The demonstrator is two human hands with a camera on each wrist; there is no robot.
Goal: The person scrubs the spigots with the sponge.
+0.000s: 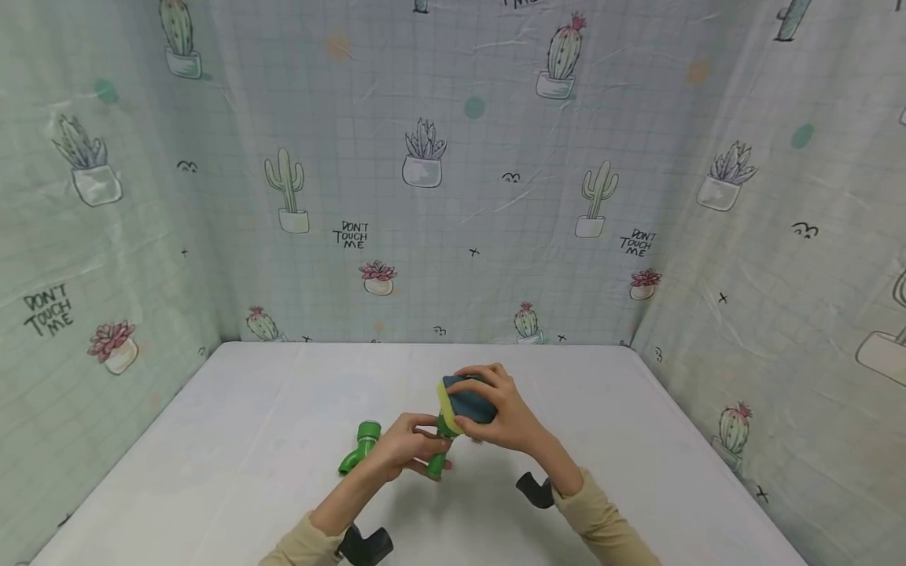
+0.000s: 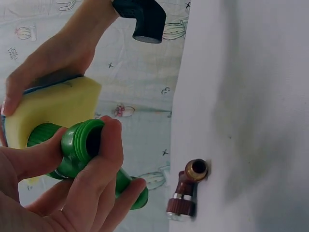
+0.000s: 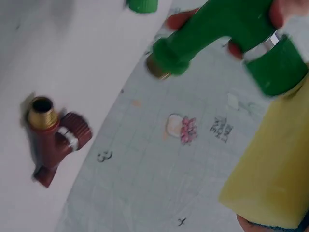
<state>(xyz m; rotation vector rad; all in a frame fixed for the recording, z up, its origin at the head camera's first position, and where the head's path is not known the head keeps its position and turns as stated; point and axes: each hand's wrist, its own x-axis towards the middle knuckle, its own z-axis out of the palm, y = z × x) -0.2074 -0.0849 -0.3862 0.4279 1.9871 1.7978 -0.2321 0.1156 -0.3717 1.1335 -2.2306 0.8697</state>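
My left hand (image 1: 406,446) grips a green plastic tap (image 2: 77,145), thumb and fingers curled round its body. A brass-coloured threaded end (image 3: 158,67) shows on this tap in the right wrist view. My right hand (image 1: 506,413) holds a sponge (image 1: 470,402), yellow on one side and dark blue on the other. The sponge's yellow face (image 2: 65,104) lies against the tap's ribbed knob (image 3: 277,65). Both things are held above the white table (image 1: 283,393).
A second green tap (image 1: 362,446) lies on the table left of my left hand. A brown tap (image 3: 50,140) with a brass threaded end lies beyond my hands, mostly hidden in the head view. Black curved pieces (image 1: 535,491) sit at both wrists. Cactus-printed curtains (image 1: 453,196) surround the table.
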